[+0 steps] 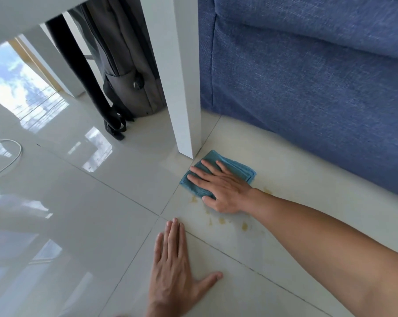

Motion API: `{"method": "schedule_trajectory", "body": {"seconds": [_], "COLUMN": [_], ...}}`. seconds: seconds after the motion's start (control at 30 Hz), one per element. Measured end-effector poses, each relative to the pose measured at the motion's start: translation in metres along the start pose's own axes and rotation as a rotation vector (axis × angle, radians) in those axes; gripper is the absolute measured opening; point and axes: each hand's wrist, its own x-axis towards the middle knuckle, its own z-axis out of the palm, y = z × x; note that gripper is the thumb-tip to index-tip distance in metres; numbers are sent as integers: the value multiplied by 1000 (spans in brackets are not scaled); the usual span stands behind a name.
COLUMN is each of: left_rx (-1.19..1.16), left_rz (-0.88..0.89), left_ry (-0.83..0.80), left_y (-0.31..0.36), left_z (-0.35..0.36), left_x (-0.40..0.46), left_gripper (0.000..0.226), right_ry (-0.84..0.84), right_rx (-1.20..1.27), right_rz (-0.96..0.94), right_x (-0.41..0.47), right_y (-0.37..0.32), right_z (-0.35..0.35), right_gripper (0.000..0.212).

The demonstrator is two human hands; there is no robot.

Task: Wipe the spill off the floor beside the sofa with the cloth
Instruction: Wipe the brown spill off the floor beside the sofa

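Observation:
A folded teal cloth (236,169) lies on the glossy white tiled floor (101,202) beside the blue sofa (307,88). My right hand (220,188) presses flat on top of the cloth, fingers spread toward the left. Yellowish-brown spill spots (222,220) dot the tile just in front of that hand, with another spot (267,191) near my wrist. My left hand (175,266) rests flat on the floor nearer to me, palm down, fingers together, holding nothing.
A white table leg (184,88) stands right behind the cloth, against the sofa's corner. A grey backpack (129,72) with dark straps leans behind the leg. A white cable (10,161) loops on the floor at far left.

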Motion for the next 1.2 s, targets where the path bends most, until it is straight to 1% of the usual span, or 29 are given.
{"method": "schedule_trajectory", "body": {"seconds": [0.3, 0.5, 0.67, 0.83, 1.2], "left_rx": [56, 61, 70, 79, 111], "left_rz": [-4, -6, -3, -4, 6], "left_ry": [-31, -40, -42, -47, -37], "left_y": [4, 4, 3, 5, 5], "left_z": [-5, -5, -3, -4, -6], "left_x": [-1, -1, -1, 0, -1], "left_gripper": [132, 132, 133, 133, 130], "right_ry": [-16, 5, 25, 35, 52], "right_rx": [75, 123, 148, 149, 148], "right_rz": [-109, -178, -199, -232, -238], "right_x": [-16, -37, -54, -76, -133], "right_y": [-9, -9, -12, -7, 9], "right_z": [1, 9, 15, 20, 32], "right_gripper": [70, 54, 46, 43, 41]}}
